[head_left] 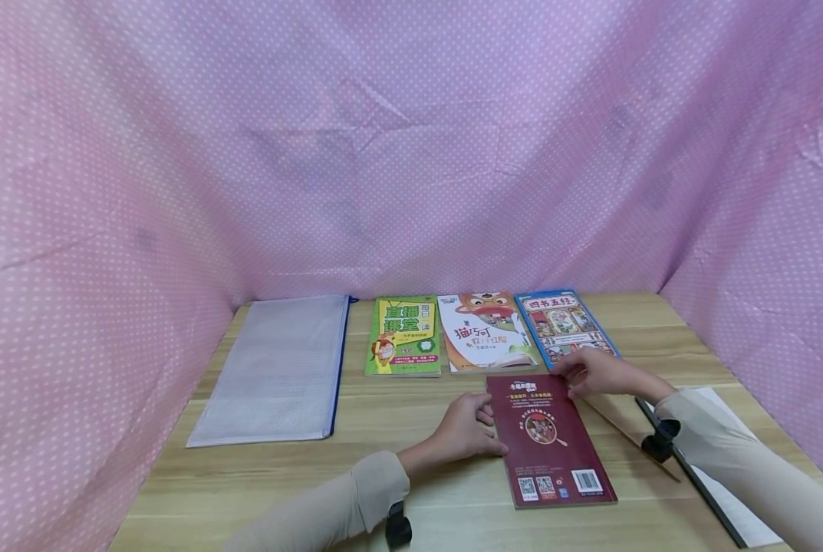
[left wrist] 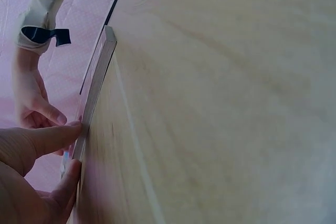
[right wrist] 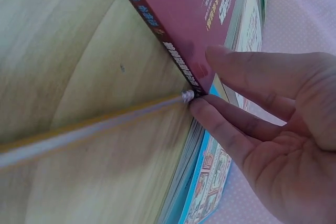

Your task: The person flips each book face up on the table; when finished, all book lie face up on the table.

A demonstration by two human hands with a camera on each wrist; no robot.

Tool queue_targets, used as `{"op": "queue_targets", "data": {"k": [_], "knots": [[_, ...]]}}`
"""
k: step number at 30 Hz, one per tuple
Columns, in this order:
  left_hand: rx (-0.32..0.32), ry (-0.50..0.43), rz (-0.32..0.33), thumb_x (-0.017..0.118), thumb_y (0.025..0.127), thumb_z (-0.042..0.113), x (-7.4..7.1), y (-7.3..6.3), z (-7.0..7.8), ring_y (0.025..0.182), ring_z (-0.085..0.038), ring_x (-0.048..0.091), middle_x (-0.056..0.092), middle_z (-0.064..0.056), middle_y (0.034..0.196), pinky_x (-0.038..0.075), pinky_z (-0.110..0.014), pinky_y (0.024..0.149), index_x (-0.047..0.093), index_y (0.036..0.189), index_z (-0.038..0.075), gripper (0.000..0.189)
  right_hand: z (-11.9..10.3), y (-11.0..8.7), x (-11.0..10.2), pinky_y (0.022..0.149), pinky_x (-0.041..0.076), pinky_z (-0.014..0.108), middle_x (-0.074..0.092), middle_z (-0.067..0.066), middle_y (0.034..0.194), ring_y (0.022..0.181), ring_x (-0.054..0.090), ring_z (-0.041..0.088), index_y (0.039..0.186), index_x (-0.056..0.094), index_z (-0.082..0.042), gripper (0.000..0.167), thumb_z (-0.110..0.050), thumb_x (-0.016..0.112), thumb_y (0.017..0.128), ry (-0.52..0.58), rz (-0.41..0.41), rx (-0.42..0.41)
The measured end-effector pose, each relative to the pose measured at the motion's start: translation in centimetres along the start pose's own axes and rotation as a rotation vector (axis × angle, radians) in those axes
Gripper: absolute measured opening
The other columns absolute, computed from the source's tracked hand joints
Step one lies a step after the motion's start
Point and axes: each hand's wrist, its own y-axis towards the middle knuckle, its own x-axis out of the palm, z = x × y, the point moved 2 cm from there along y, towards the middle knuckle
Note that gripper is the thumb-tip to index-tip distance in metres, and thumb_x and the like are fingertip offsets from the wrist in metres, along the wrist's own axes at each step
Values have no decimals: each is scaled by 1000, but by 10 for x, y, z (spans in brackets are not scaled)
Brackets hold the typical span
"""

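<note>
A dark red book [head_left: 545, 448] lies flat on the table, its barcode side facing up. My left hand [head_left: 462, 429] is at its left edge; in the left wrist view the thumb and a finger touch the page edge [left wrist: 97, 74]. With my right hand [head_left: 604, 373] I pinch the far right corner, thumb on the cover and fingers at the spine side [right wrist: 152, 22]. A thin yellowish stick [head_left: 632, 437] ends beside that corner; its whitish tip [right wrist: 187, 96] shows close to my right fingertips.
Behind the red book lie a green-yellow book [head_left: 404, 337], a white book [head_left: 487, 333] and a blue-edged book [head_left: 564, 322]. A white mesh zip pouch [head_left: 273, 372] is on the left. White sheets with a black spine bar [head_left: 711, 502] lie partly under my right arm. Pink dotted cloth [head_left: 411, 153] surrounds the table.
</note>
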Motion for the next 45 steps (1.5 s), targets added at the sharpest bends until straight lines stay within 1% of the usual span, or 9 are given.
{"op": "queue_targets", "data": {"k": [4, 11, 16, 21, 25, 29, 31, 37, 45], "knots": [[-5, -3, -5, 93, 71, 8, -1, 0, 1, 85, -5, 56, 57, 0, 102, 55, -15, 72, 48, 146, -7, 89, -1, -1, 0, 80, 61, 26, 70, 26, 114, 102, 70, 36, 119, 67, 12, 38, 5, 76, 83, 18, 27, 11], [-21, -26, -6, 93, 71, 7, 0, 1, -1, 84, -6, 56, 57, 0, 100, 55, -16, 69, 48, 146, -7, 88, -2, -5, -5, 80, 62, 27, 70, 32, 112, 101, 71, 40, 119, 65, 17, 39, 6, 75, 84, 83, 60, -58], [-23, -53, -17, 93, 71, 6, -1, 2, -2, 83, -7, 56, 56, -1, 100, 55, -17, 68, 48, 145, -8, 87, -4, -10, -11, 80, 61, 24, 68, 35, 115, 100, 73, 27, 122, 63, 18, 39, 4, 74, 87, 155, 92, -87], [-16, -64, -17, 93, 71, 6, -2, 2, -4, 84, -7, 56, 56, -1, 101, 55, -17, 69, 48, 145, -7, 87, -10, -15, -17, 81, 59, 21, 68, 33, 120, 103, 72, 13, 125, 62, 16, 43, -2, 75, 89, 212, 132, -47], [-14, -75, -18, 92, 71, 6, -2, 2, -5, 85, -7, 56, 57, -1, 101, 55, -17, 69, 48, 145, -7, 87, -19, -18, -21, 84, 59, 22, 67, 31, 126, 107, 70, 10, 128, 64, 11, 46, -8, 78, 88, 231, 173, -6], [-12, -96, -13, 92, 70, 2, -3, 2, -4, 84, -6, 58, 58, -2, 101, 57, -17, 70, 48, 145, -8, 87, -27, -21, -24, 87, 60, 24, 62, 32, 131, 110, 70, 10, 130, 63, 10, 46, -8, 77, 89, 288, 187, -15], [-16, -101, -10, 92, 70, 1, -3, 2, -3, 83, -6, 59, 58, -2, 101, 57, -17, 70, 48, 145, -8, 88, -30, -21, -25, 89, 60, 24, 62, 29, 133, 111, 69, 9, 131, 63, 8, 45, -9, 76, 90, 316, 190, -23], [-32, -102, -8, 91, 71, 1, -3, 1, -3, 83, -7, 59, 57, -2, 101, 57, -17, 69, 46, 146, -8, 88, -34, -20, -23, 91, 59, 26, 66, 5, 137, 115, 65, 0, 133, 65, 2, 47, -10, 77, 90, 351, 198, -44], [-32, -95, -1, 91, 73, 2, -2, 3, -1, 81, -7, 60, 57, -3, 101, 57, -17, 69, 47, 146, -8, 86, -43, -18, -20, 93, 58, 25, 53, 19, 150, 122, 55, -11, 135, 66, -4, 44, -12, 74, 92, 287, 197, -110]]}}
